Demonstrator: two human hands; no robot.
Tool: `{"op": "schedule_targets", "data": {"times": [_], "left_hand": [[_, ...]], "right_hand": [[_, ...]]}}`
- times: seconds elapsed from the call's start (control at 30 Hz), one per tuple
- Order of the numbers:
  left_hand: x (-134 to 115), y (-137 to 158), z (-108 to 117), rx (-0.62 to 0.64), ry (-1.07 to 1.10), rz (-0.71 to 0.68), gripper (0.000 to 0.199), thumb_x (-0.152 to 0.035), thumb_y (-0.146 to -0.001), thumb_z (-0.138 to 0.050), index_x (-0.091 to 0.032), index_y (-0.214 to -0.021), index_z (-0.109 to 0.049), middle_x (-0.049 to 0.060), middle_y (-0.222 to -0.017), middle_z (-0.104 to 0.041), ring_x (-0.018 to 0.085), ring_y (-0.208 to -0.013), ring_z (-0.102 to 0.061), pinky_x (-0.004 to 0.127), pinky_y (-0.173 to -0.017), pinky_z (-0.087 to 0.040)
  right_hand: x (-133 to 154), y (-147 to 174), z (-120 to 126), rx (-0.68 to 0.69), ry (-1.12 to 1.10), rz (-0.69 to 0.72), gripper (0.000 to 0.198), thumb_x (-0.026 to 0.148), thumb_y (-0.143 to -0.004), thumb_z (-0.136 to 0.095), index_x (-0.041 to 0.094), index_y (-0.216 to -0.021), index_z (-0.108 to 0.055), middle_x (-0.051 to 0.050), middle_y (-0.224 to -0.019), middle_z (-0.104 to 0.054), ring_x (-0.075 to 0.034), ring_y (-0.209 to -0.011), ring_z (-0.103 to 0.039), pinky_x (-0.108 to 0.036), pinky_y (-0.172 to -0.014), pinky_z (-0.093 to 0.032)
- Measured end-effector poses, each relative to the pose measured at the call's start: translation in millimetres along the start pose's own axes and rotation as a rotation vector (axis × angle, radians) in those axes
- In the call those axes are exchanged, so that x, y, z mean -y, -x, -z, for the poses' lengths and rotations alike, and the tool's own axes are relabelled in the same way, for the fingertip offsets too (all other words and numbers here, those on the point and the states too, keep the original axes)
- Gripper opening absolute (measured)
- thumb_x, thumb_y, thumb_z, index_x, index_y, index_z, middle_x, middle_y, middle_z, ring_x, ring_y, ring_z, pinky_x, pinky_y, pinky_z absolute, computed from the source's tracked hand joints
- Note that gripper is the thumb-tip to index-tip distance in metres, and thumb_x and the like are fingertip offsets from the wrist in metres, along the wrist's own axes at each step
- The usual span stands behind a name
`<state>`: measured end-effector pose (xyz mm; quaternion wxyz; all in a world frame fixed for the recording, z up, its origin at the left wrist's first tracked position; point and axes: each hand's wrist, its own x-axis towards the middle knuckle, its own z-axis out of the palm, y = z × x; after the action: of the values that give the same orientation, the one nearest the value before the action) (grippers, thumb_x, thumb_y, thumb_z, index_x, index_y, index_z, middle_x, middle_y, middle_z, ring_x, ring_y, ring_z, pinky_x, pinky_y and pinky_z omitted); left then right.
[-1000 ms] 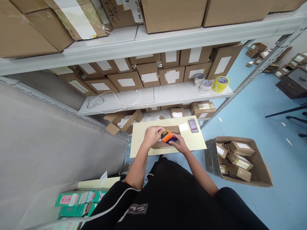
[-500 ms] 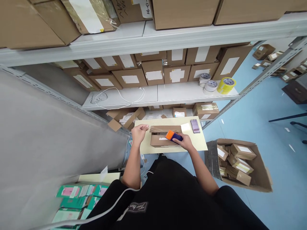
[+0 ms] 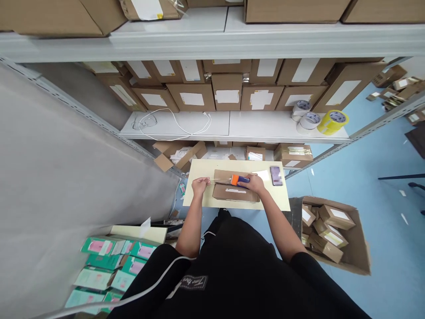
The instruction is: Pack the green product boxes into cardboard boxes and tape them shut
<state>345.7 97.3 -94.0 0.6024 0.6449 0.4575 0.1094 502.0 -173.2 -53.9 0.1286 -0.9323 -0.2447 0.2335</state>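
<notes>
head camera showed me the orange-and-blue dispenser (image 3: 240, 180) over the carton (image 3: 229, 195), gripped by the right hand (image 3: 255, 182); the left hand (image 3: 201, 184) pinched the clear tape (image 3: 220, 180), apparently to hold it taut. i couldn't tell whether dispenser and carton touched. a cream tabletop (image 3: 206, 167) bore the carton, the phone (image 3: 276, 176) lying off to one side, likely to leave room.

We've got open surface at the far-left and near-right corners of the pale-yellow rectangular table (image 3: 203, 167). Middle's blocked: brown cardboard box (image 3: 232, 193), with a clear tape strip (image 3: 221, 180) stretched from our bare left hand (image 3: 200, 185) to the orange-and-dark-blue tape dispenser (image 3: 238, 180) in our bare right hand (image 3: 254, 183). Flat rectangular phone with purple screen (image 3: 276, 175) limits us at far right; white metal shelving (image 3: 265, 125) stands beyond the far edge.
</notes>
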Motion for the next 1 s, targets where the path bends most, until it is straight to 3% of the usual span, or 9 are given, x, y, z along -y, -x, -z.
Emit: {"op": "schedule_targets", "data": {"times": [0.1,0.43,0.63,0.83,1.0], "left_hand": [[12,-6,1,-0.025,0.050,0.025,0.020,-0.037,-0.071,-0.078,-0.017,-0.073,-0.076,0.006,-0.071,-0.075,0.020,-0.071,-0.071,0.032,-0.075,-0.057],[34,-30,12,0.129,0.156,0.203,0.038,-0.041,-0.062,-0.094,-0.014,-0.082,-0.077,0.010,-0.075,-0.077,0.022,-0.075,-0.074,0.032,-0.074,-0.056],[47,-40,9,0.187,0.201,0.260,0.046,-0.046,-0.061,-0.095,-0.013,-0.089,-0.077,0.011,-0.082,-0.079,0.020,-0.079,-0.073,0.030,-0.076,-0.056],[59,-42,0,0.195,0.186,0.303,0.047,-0.047,-0.060,-0.094,-0.014,-0.087,-0.076,0.011,-0.084,-0.079,0.021,-0.087,-0.074,0.030,-0.081,-0.054],[66,-39,-21,0.142,0.140,0.317,0.047,-0.048,-0.062,-0.092,-0.016,-0.092,-0.076,0.010,-0.091,-0.079,0.021,-0.095,-0.071,0.029,-0.082,-0.054]], "right_hand": [[5,-4,2,0.021,0.023,0.009,0.062,0.079,-0.083,-0.067,0.022,-0.105,-0.078,-0.011,-0.104,-0.078,-0.029,-0.113,-0.067,-0.027,-0.079,-0.045],[29,-11,8,0.026,0.135,0.044,0.063,0.081,-0.085,-0.063,0.020,-0.096,-0.077,-0.014,-0.101,-0.080,-0.030,-0.104,-0.072,-0.036,-0.095,-0.045],[35,-9,5,0.014,0.119,0.007,0.063,0.079,-0.083,-0.068,0.019,-0.098,-0.078,-0.017,-0.104,-0.080,-0.031,-0.105,-0.072,-0.035,-0.093,-0.046],[39,-9,0,0.008,0.123,-0.012,0.062,0.077,-0.084,-0.069,0.018,-0.101,-0.078,-0.016,-0.105,-0.080,-0.031,-0.107,-0.072,-0.033,-0.091,-0.048],[41,-11,0,0.023,0.147,-0.011,0.066,0.078,-0.084,-0.067,0.016,-0.104,-0.077,-0.017,-0.105,-0.080,-0.030,-0.106,-0.073,-0.032,-0.090,-0.047]]}}
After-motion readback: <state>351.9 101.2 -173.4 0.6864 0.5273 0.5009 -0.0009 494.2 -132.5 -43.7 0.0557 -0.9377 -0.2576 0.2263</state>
